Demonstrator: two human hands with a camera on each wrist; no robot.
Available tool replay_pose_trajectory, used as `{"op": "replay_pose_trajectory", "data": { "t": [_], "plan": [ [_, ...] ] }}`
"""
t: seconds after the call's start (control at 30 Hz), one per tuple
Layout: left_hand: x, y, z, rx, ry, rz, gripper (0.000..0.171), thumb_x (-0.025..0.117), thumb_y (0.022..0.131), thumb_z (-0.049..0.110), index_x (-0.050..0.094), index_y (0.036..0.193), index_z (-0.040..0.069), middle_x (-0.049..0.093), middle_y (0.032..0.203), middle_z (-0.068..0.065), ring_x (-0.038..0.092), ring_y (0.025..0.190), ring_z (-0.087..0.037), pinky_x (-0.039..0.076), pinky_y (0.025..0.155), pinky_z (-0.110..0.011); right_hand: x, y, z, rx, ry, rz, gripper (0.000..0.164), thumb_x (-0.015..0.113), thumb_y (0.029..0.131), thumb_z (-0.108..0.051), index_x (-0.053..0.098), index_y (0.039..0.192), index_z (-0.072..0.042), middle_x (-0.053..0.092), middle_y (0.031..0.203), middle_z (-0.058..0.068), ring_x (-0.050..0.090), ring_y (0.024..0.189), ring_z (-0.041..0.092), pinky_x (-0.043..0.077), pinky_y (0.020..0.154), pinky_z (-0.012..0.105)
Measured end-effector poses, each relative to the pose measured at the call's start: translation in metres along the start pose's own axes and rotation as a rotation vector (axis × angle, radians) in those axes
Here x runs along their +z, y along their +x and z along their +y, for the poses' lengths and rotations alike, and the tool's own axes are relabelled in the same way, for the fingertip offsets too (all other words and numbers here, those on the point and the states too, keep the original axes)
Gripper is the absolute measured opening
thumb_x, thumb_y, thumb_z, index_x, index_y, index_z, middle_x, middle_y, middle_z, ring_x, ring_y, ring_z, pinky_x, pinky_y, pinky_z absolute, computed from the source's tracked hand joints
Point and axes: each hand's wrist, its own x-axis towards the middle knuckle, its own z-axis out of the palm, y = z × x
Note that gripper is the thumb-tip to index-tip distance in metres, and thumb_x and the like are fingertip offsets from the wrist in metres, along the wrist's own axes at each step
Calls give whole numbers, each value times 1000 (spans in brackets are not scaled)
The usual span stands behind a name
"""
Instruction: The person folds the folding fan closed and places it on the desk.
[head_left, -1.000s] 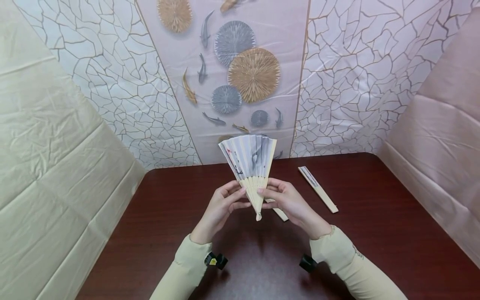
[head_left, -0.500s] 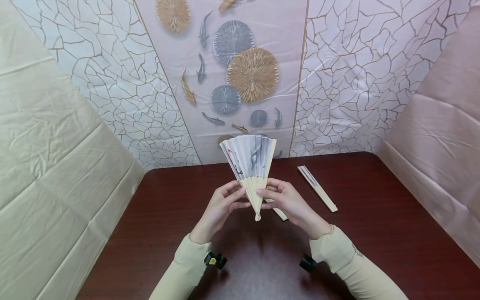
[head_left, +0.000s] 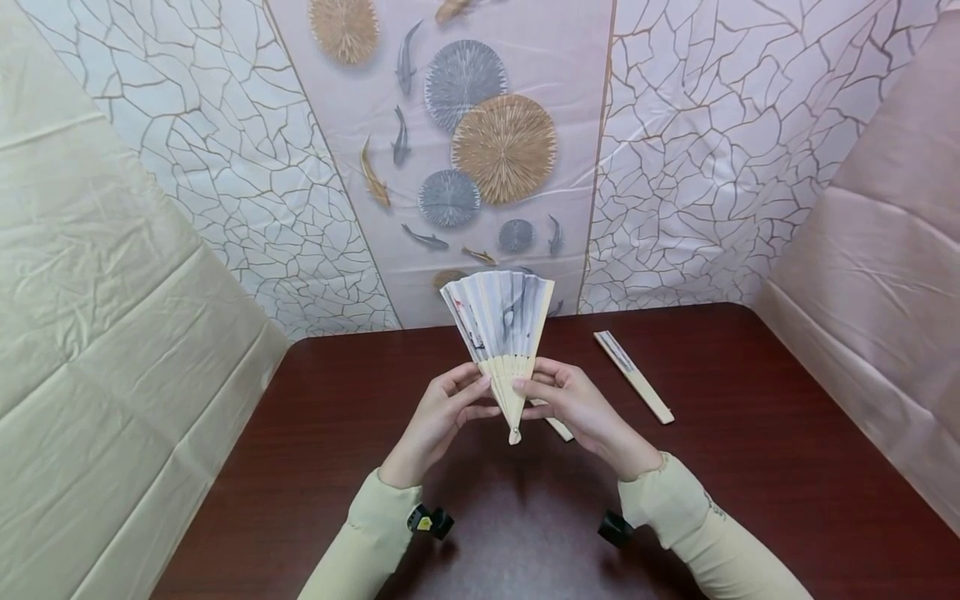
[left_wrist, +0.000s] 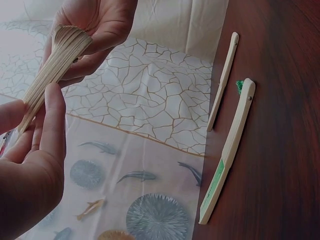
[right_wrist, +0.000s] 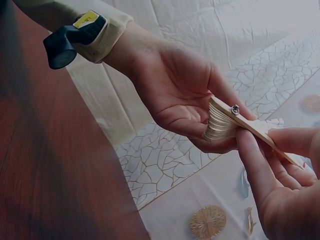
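A folding fan, partly spread, stands upright in front of me in the head view, its pale cloth leaf upward and its bare ribs below. Red and dark painted marks show on the cloth. My left hand pinches the ribs at the left edge, and my right hand pinches them at the right. The riveted end of the fan shows between the hands in the right wrist view. Behind my right hand lies a folded fan, mostly hidden.
Farther right on the dark red table lies another folded fan. In the left wrist view one folded fan has green cloth and a green tassel. Patterned fabric hangs behind the table.
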Motion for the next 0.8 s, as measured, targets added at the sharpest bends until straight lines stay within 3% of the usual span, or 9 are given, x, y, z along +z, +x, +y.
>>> {"op": "replay_pose_trajectory", "data": {
  "t": [0.8],
  "plan": [
    [1,-1,-6,-6,-18,-10,40,58,102,9,52,137,-10,68,117,-10,69,97,-19,60,84,-36,0,-5,0,-3,13,-16,39,59,98,-3,50,132,15,71,109,8,70,92,17,62,78,36]
  ]
}}
